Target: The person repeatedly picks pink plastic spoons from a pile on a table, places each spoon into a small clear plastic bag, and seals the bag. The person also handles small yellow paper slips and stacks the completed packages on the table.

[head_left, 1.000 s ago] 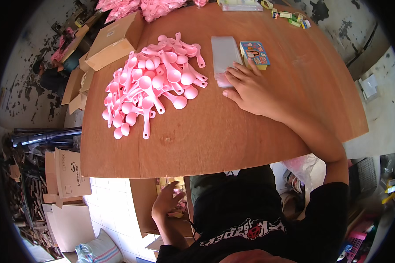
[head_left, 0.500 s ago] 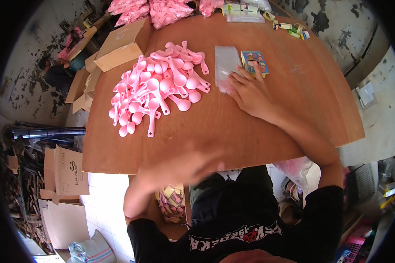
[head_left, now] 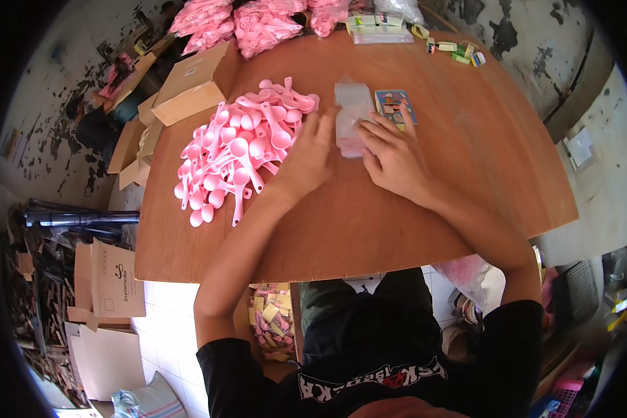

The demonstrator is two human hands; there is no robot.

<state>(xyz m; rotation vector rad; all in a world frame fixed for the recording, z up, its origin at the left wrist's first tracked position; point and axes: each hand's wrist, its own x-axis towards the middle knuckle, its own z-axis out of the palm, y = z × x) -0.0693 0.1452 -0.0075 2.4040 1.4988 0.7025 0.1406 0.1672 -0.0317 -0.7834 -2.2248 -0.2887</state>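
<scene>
A heap of pink plastic spoons [head_left: 240, 148] lies on the brown table. To its right is a flat stack of clear plastic bags [head_left: 353, 99]. My left hand [head_left: 309, 155] is over the right edge of the heap, beside the bags, its fingers stretched forward; I see nothing held in it. Fingertips of my right hand [head_left: 396, 157] rest on the bag stack, with the fingers extended and the thumb apart. Just beyond that hand lies a small stack of blue printed cards [head_left: 391, 99], partly covered by its fingers.
An open cardboard box [head_left: 195, 80] stands at the table's far left, near bagged pink spoons [head_left: 268, 26]. Clear packs [head_left: 380, 31] and small yellow-green rolls [head_left: 463, 52] lie at the far edge. Below the table, a box of packed pieces [head_left: 272, 317] sits by my legs.
My left hand has swung forward from the table's near edge to between the spoons and the bags. My right hand stays on the bag stack, its fingers slightly shifted.
</scene>
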